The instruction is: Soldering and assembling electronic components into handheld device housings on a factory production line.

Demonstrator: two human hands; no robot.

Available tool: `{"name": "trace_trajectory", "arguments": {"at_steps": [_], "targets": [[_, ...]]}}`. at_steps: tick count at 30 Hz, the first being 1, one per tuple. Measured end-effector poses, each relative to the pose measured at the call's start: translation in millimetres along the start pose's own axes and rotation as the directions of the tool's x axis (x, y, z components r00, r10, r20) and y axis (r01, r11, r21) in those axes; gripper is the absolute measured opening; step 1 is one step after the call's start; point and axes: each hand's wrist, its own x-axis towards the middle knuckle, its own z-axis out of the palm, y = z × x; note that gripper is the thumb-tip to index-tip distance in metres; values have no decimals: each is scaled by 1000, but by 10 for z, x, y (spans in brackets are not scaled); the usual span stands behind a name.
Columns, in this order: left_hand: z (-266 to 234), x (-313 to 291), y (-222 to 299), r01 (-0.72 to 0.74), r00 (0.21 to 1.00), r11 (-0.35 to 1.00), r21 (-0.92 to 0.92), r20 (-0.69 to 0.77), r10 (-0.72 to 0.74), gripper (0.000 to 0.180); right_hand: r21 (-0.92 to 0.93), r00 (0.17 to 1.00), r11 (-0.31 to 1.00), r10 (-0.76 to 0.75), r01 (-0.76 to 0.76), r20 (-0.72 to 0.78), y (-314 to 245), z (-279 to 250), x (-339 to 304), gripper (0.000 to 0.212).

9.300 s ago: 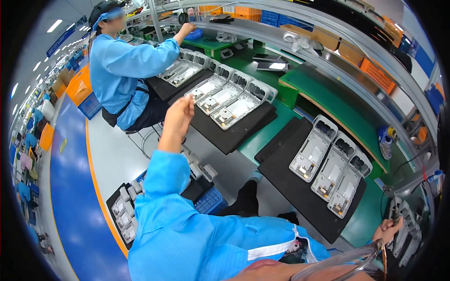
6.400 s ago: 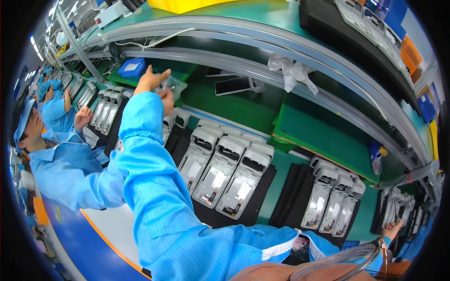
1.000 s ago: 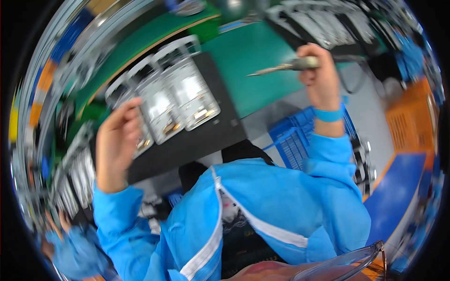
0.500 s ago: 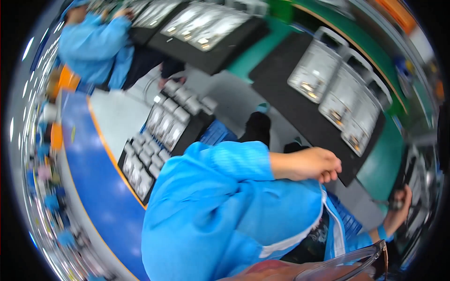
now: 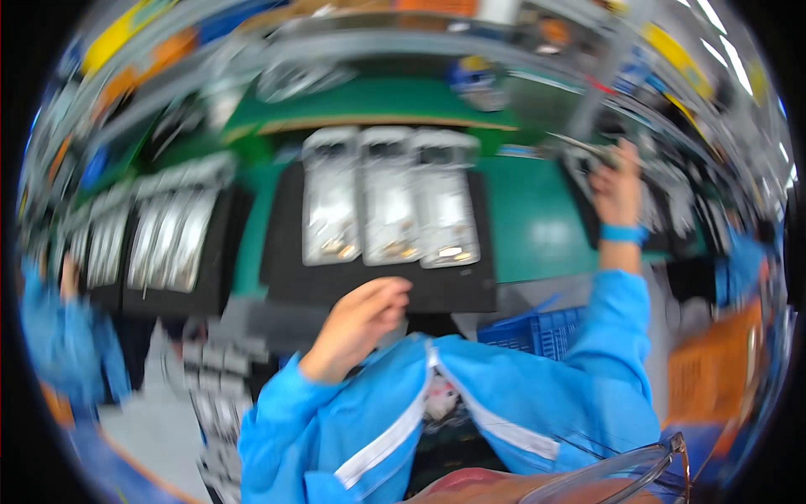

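Three silvery metal housings (image 5: 390,210) with cut-out handle-like tops lie side by side on a black mat (image 5: 285,244) before me. My left hand (image 5: 357,328) hovers at the mat's near edge, fingers curled together; whether anything small is inside cannot be seen. Out to the right, my right hand (image 5: 617,189), with a blue band at the wrist, is closed around a thin, metallic, rod-like tool (image 5: 579,144) that points left. Blur hides the tool's exact kind. Beneath or beside this hand are more metal parts (image 5: 672,189) on a dark mat.
A green bench (image 5: 537,227) carries the mats, with a raised shelf edge (image 5: 386,122) behind. More housings (image 5: 172,227) lie on mats to the left, near a co-worker in blue (image 5: 71,328). A blue crate (image 5: 533,332) and an orange box (image 5: 714,370) are at right.
My view has swung right to face the bench squarely. The right hand, still holding the tool, now shows beside the mats on the right; my left hand sits before the three housings.
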Motion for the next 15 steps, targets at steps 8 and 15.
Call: {"name": "trace_trajectory", "arguments": {"at_steps": [8,15], "targets": [[192,98,269,-85,996,993,-79,-9,84,18,-482,992,871,-123,94,-28,48,125,497,32],[158,260,323,-25,999,996,-90,-43,21,16,-552,978,813,-208,186,24,859,495,1105,35]]}}
